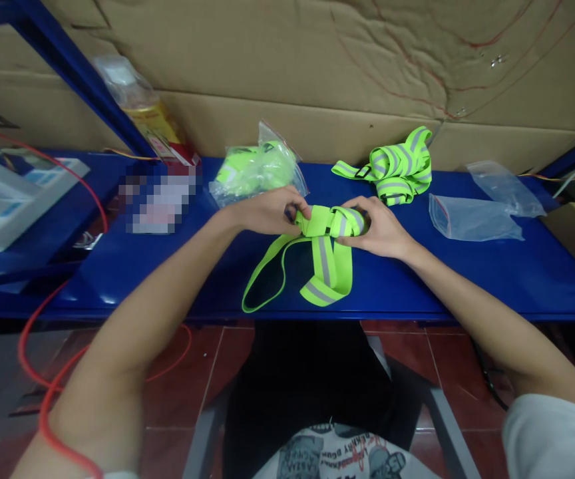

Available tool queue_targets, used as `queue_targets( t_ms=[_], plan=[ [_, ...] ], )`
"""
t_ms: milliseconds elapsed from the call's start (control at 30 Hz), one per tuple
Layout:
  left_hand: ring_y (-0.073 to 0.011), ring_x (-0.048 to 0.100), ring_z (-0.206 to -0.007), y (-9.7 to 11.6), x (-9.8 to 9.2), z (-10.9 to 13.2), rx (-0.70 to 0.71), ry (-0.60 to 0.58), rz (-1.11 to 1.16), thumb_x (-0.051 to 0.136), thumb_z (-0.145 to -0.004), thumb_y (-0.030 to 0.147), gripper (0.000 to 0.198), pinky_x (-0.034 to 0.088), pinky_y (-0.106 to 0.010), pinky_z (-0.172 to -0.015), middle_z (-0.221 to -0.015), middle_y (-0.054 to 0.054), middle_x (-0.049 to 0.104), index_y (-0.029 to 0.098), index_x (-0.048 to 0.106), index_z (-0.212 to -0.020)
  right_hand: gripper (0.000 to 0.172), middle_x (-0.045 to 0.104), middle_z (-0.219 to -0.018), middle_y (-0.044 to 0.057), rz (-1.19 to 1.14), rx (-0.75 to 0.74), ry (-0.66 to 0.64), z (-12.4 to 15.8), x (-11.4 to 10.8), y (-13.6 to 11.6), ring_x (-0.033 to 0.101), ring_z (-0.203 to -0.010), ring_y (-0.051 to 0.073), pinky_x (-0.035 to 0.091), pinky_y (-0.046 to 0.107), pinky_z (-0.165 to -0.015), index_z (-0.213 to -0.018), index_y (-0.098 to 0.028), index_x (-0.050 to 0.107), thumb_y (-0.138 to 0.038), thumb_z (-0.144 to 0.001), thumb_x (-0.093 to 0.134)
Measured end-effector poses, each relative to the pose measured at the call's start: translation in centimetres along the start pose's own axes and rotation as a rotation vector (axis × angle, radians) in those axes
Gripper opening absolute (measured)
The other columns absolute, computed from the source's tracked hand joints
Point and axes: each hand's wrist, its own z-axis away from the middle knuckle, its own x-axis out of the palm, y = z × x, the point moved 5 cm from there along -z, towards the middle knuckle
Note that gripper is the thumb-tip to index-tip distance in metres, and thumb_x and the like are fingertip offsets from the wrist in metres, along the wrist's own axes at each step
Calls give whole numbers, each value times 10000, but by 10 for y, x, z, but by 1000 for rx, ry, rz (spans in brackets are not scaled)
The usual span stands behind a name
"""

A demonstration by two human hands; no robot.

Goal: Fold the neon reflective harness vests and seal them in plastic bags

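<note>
A neon-green reflective strap (323,261) with grey stripes lies on the blue shelf (492,273) in front of me. Its upper part is bunched into a fold between my hands, and loose loops trail toward the front edge. My left hand (272,211) is closed on the left end of the bunched part, fingers curled over it. My right hand (375,227) grips the right end, fingers wrapped round the strap.
A second green reflective strap (392,167) lies farther back. A filled plastic bag (255,170) holds another green strap at the back left. Two clear bags (472,218) lie at the right. Cardboard backs the shelf. A red cable (42,399) hangs at the left.
</note>
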Motion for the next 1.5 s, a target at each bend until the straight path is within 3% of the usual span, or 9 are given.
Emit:
queue_targets(
  t_ms=[200,400,600,833,967,1167,1300,1433,1500],
  plan=[
    [-198,685,-867,2,-2,0,-14,65,40,885,-727,505,383,569,-341,-785,-1028,-64,694,211,718,-907,589,740,-1045,41,0,30,-8,4,0,-10,632,-817,255,439,373,-703,-1197,-260,595,-425,-708,878],
    [-206,716,-817,-11,3,-1,-95,102,178,995,-628,449,689,574,-353,-729,-1084,-74,744,248,682,-1208,569,755,-1140,64,-15,30,22,5,3,-12,696,-928,305,469,405,-750,-1118,-269,517,-412,-693,866],
    [-239,747,-830,-17,2,-5,-152,145,152,1023,-594,469,583,576,-366,-717,-1071,-84,794,228,775,-1063,609,766,-1203,78,6,44,55,5,2,-10,707,-961,328,457,407,-737,-1102,-270,488,-460,-686,889],
    [-221,731,-679,-24,10,-8,-235,106,336,1019,-682,419,840,601,-415,-675,-875,-42,747,252,677,-1431,617,759,-1252,104,45,43,108,4,3,-4,720,-1015,365,505,441,-753,-1131,-265,500,-509,-710,880],
    [-248,777,-765,-17,16,-6,-256,127,482,1010,-694,376,848,640,-448,-728,-1009,-78,765,246,624,-1439,601,722,-1329,130,142,-24,136,8,5,-6,713,-1083,391,528,448,-732,-1208,-262,523,-543,-786,846],
    [-195,720,-733,-12,22,-8,-226,242,456,1016,-657,313,813,598,-373,-653,-1059,-67,735,256,591,-1347,659,674,-1301,171,183,-117,94,13,3,-15,697,-1101,401,544,458,-728,-1250,-242,561,-716,-857,795],
    [-157,678,-716,-16,22,-12,-161,246,436,1010,-645,337,809,548,-309,-624,-1065,-53,746,265,574,-1322,550,691,-1204,107,38,-204,50,9,-1,-17,687,-955,290,540,418,-766,-1246,-258,588,-625,-890,787],
    [-154,654,-703,-16,19,-13,-138,230,404,1015,-636,415,833,489,-278,-596,-998,-38,760,258,557,-1314,711,698,-1049,62,-103,-40,64,0,0,2,583,-718,202,486,374,-659,-1395,-232,592,-610,-836,815],
    [-163,667,-736,-16,17,-12,-121,245,362,1007,-652,444,822,497,-282,-626,-1002,-41,764,252,553,-1311,632,675,-937,62,-79,20,51,-3,3,8,550,-693,198,451,372,-645,-1212,-194,691,-675,-819,808]
  ],
)
